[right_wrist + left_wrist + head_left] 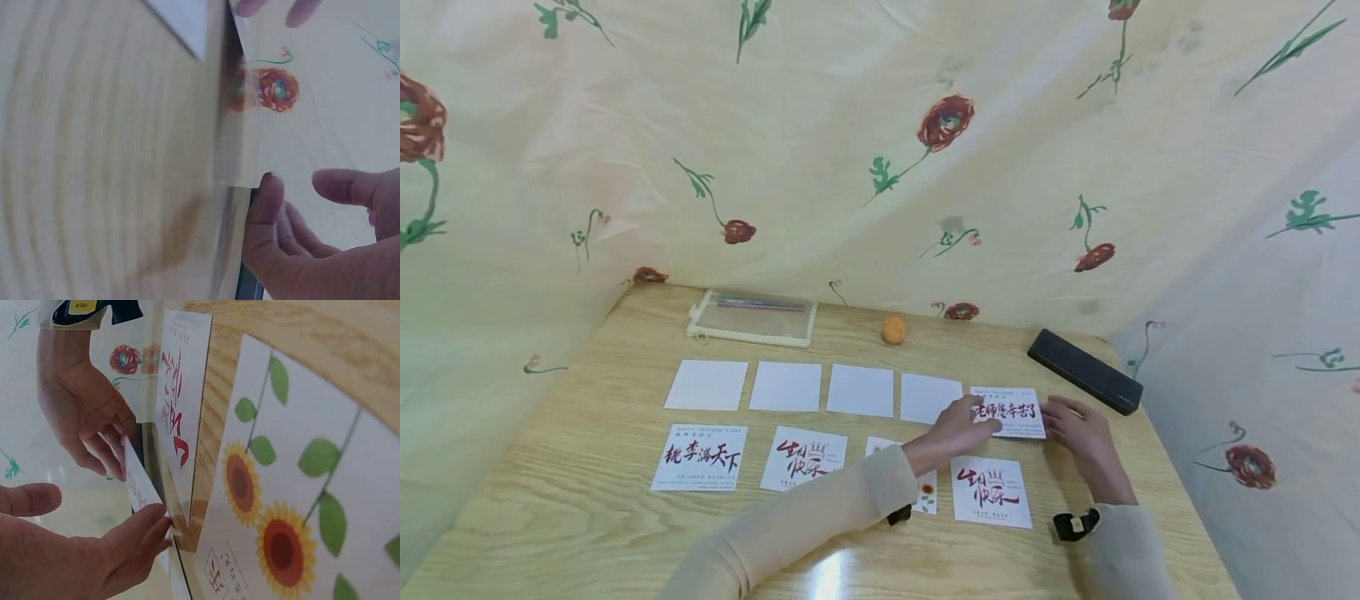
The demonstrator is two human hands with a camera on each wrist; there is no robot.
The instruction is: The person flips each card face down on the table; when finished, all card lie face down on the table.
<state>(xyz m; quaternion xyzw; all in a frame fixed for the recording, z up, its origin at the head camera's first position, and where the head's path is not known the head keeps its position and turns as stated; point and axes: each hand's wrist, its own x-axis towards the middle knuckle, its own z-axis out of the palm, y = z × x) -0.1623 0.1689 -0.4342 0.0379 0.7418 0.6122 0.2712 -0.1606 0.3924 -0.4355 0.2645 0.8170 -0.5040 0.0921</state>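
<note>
Printed card [1009, 408], red writing across it, at the right end of the far row, squarely between the two hands. Its long axis seems to run left to right, from one set of fingertips to the other. Card lies right of the left hand [953, 431], left of the right hand [1086, 435]. Neither hand is plainly nearer: both reach its short sides, the left overlapping more of it from overhead.

Left fingers fairly straight, tips on the card's left part; thumb apart from them in the left wrist view. Right fingers loosely bent, tips at the right edge; thumb likewise apart. No clear pinch on either side; reads as the card held lightly between two sets of fingertips. Dark shadow under the near edge; card looks tipped a little off the table [572, 533]. Exact gap can't be told.

Around it: blank card [927, 396] next on the left, close by the left hand. Birthday card [991, 493] just nearer. Sunflower card [303, 472] nearer and left, partly under the left sleeve [820, 504] from overhead. Black case [1084, 371] far and right, near the right hand.
</note>
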